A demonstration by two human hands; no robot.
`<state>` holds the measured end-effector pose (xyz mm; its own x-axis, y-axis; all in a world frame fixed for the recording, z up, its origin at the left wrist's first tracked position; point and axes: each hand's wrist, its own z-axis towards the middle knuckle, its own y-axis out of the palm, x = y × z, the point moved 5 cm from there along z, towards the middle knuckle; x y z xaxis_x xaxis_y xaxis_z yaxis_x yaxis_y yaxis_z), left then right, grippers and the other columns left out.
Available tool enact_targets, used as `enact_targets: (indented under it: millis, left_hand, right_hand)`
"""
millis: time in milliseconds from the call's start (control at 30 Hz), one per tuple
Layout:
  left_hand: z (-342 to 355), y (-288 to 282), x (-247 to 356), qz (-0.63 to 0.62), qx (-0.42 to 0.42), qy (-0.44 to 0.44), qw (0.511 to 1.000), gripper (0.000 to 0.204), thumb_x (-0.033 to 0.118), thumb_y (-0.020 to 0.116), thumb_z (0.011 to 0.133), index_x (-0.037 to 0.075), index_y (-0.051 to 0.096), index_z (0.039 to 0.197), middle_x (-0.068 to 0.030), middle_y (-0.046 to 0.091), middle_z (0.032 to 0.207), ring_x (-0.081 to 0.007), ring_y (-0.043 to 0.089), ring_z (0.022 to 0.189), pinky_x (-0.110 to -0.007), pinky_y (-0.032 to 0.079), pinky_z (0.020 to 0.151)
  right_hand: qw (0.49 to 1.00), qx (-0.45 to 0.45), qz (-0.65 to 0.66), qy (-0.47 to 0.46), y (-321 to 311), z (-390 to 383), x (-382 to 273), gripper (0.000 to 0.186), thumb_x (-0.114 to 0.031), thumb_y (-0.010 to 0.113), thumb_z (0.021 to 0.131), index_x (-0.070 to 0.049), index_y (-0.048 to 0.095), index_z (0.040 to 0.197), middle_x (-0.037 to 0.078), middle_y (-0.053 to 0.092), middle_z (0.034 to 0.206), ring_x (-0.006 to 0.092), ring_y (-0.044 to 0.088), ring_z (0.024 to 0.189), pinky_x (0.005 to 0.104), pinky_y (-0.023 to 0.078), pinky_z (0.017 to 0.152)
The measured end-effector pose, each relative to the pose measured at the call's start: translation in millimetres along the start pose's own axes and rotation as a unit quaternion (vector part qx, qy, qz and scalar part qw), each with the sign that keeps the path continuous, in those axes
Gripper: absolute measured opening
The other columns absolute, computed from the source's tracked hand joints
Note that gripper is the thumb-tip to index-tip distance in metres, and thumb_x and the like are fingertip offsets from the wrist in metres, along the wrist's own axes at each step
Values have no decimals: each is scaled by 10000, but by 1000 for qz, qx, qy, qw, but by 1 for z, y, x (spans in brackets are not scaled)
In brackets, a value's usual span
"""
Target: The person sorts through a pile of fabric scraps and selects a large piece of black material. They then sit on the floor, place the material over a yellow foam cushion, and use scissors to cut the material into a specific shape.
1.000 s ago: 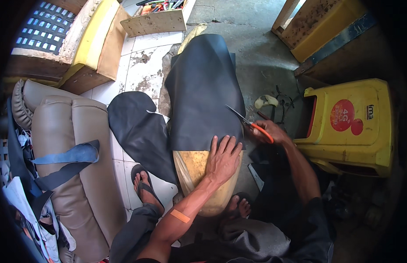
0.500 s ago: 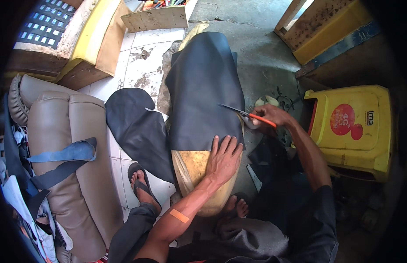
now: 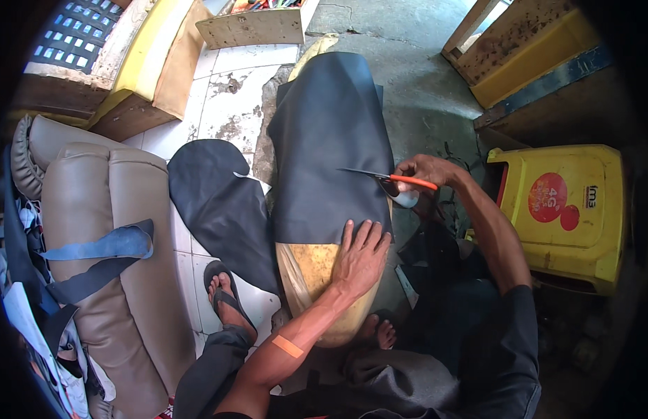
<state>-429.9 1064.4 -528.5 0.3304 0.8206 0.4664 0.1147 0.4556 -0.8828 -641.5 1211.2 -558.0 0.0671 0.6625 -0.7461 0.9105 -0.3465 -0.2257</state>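
Note:
A sheet of black leather-like material (image 3: 331,126) lies draped over a long yellowish foam seat pad (image 3: 306,279), whose near end shows bare. My left hand (image 3: 359,262) rests flat with fingers spread across the sheet's near edge and the foam. My right hand (image 3: 421,174) grips a pair of scissors (image 3: 380,174) by orange handles, above the sheet's right side. Their dark blades point left over the sheet; whether they touch it I cannot tell. Left of the pad, another cut black piece (image 3: 216,199) lies on the tiles.
A brown padded cushion (image 3: 111,279) with dark and blue strips (image 3: 107,241) on it stands at the left. To the right is a yellow plastic bin (image 3: 575,209). A wooden box of tools (image 3: 254,29) sits at the far side. Dark scraps (image 3: 425,244) lie right of the pad.
My right hand and the scissors have shifted slightly left over the sheet, the blades now pointing more level. The left hand stays on the near edge. The whole view has shifted slightly.

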Motion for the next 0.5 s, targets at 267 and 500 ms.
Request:
enact_targets:
  millis: [267,500]
  left_hand:
    - [-1,-4,-4,-4,-2,4,1000,435,204,667,878,65,634,1289,-173,533,1372,-352,438,1352,-612,269,1173]
    - [4,-5,3,-16,16,-10,1000,514,175,693,841,37,587,1325,-202,520,1359,-372,445,1336,-592,291,1162]
  right_hand:
    - [998,-19,-52,-14,-8,9,-25,429,-506,806,833,-99,738,948,-49,619,713,88,554,666,307,421,593]
    - [979,88,-177,-41,-6,-37,-23,539,-551,810,792,-59,722,995,75,684,776,210,652,727,381,477,649]
